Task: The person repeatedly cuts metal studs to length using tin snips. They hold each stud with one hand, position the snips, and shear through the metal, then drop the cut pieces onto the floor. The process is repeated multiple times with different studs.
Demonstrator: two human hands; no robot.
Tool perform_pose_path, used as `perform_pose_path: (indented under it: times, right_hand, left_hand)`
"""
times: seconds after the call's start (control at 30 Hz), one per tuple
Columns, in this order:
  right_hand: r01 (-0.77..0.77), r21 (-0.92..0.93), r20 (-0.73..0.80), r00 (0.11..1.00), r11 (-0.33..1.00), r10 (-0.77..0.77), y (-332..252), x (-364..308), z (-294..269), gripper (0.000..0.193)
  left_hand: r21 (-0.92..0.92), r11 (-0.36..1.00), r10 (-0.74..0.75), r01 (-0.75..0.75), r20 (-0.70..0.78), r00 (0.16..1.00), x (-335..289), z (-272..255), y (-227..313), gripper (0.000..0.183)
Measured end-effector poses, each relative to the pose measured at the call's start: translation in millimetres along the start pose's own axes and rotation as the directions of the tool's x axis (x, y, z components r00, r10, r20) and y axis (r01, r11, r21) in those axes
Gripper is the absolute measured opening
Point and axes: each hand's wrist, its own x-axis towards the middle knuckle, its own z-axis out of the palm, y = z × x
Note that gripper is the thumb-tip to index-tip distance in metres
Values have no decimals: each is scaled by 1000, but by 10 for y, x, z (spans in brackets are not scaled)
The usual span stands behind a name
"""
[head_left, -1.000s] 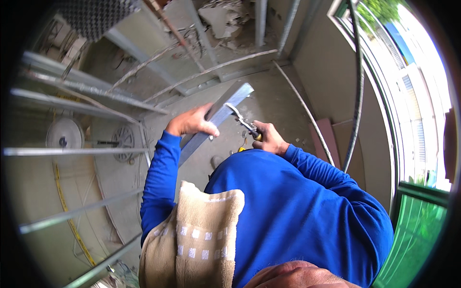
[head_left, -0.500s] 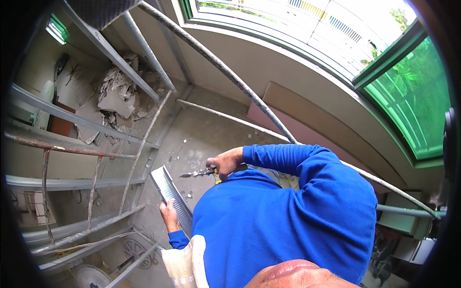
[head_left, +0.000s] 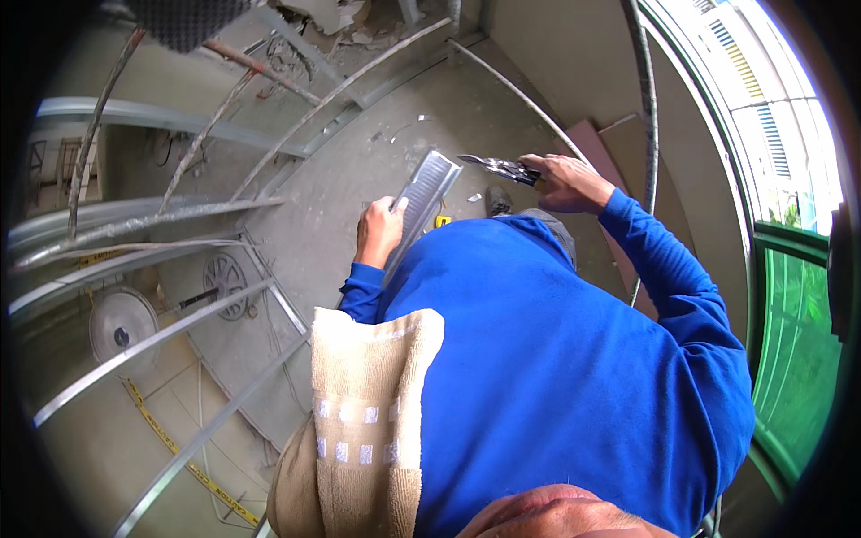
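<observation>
A ribbed metal channel, the silvery kind of drywall stud, slants up and away in front of my body. My left hand is closed around its edge, partway down; its lower end is hidden behind my blue sweater. My right hand grips a pair of tin snips by the handles. Their blades point left, with the tips beside the far end of the channel. Whether they touch the metal I cannot tell. A small yellow object, perhaps a tape measure, shows just beyond my waist.
Scaffold pipes and metal framing run along the left. A window with a green-tinted pane is at the right. Scraps dot the concrete floor. A round fan stands low left; a pinkish board leans by the wall.
The view has swung, bringing the towel on my left shoulder further in. The channel and snips have come closer together, and my right arm now reaches further out from my body.
</observation>
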Motion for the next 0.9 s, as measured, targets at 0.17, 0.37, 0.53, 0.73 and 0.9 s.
perform_pose_path:
  times: [0.17,0.37,0.53,0.73,0.9]
  right_hand:
    - [-23,-202,208,976,979,65,-50,90,-36,36]
    - [64,-385,358,930,921,85,-41,361,66,34]
    - [47,-391,428,893,919,136,-54,511,63,38]
    - [121,-441,539,828,889,155,27,754,56,39]
    - [398,-347,538,826,849,-167,138,1202,-123,48]
  left_hand:
    - [90,995,-38,30,91,995,-160,0,185,50]
    - [110,994,-34,28,56,998,-246,30,230,54]
    - [44,998,-37,36,37,999,-300,24,136,57]
    - [9,999,-46,46,16,999,-332,97,78,60]
    - [-63,996,-73,70,-40,997,-140,-21,-128,68]
